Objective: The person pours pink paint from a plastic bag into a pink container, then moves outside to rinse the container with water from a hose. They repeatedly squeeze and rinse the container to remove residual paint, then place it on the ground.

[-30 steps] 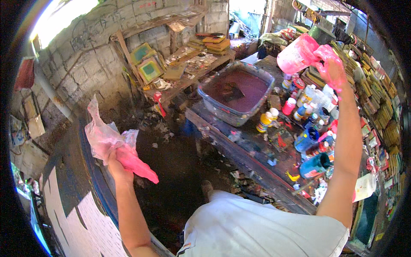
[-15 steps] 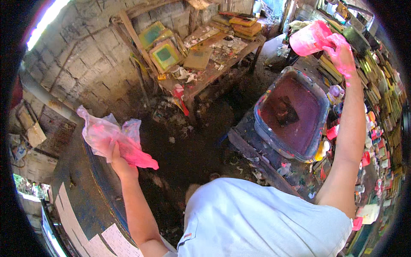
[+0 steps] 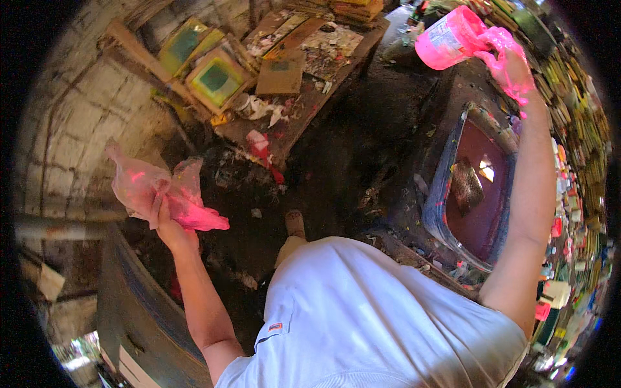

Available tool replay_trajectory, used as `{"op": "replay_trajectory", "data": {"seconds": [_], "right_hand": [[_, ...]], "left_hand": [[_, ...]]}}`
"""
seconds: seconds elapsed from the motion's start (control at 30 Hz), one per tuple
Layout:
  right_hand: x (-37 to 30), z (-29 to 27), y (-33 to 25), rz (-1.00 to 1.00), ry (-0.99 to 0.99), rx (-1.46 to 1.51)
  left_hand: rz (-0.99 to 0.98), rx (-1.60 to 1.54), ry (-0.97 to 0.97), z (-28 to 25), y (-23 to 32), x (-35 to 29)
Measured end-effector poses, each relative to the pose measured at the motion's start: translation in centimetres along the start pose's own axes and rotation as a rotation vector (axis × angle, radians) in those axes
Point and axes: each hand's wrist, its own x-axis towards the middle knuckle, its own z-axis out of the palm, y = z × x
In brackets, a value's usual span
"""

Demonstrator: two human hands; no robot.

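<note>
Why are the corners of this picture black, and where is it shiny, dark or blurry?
In the head view, the round fisheye image leaves black corners and curves the stacked boards along its rim; in the head view, glare shows on the liquid in the tub, the floor sinks into shadow, the block wall looks soft, and the pink bucket in the right hand stands out brightly.

the floor is dim, glare whitens the liquid, and edges curve into black.
</note>
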Motion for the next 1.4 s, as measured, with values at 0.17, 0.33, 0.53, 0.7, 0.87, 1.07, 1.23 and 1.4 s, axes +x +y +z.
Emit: {"op": "replay_trajectory", "data": {"seconds": [0.17, 0.33, 0.53, 0.7, 0.87, 1.07, 1.23, 1.4], "right_hand": [[2.1, 1.1, -0.7, 0.143, -0.024, -0.123], [2.9, 2.7, 0.0, 0.252, -0.069, -0.219], [4.3, 3.7, 5.8, 0.406, -0.155, -0.336], [3.7, 7.8, 15.4, 0.344, -0.105, -0.344], [3.7, 14.1, 22.4, 0.871, 0.316, 0.898], [3.6, 21.2, 26.1, 0.790, -0.143, -0.012], [8.5, 26.1, 20.3, 0.559, -0.191, -0.197], [11.5, 29.1, 19.5, 0.535, -0.328, -0.193]], "left_hand": [[-0.076, -0.032, -0.108, 5.4, 0.5, 9.0], [-0.137, 0.025, -0.111, 11.6, -1.6, 15.3], [-0.168, 0.022, -0.207, 19.8, -6.3, 18.2], [-0.214, 0.086, -0.196, 28.1, -10.3, 19.4], [-0.212, 0.094, -0.186, 37.4, -11.9, 20.0], [-0.299, -0.010, -0.304, 44.4, -17.5, 23.3], [-0.331, 0.052, -0.429, 52.4, -21.4, 23.5], [-0.178, 0.033, -0.639, 60.2, -22.6, 22.8]]}}
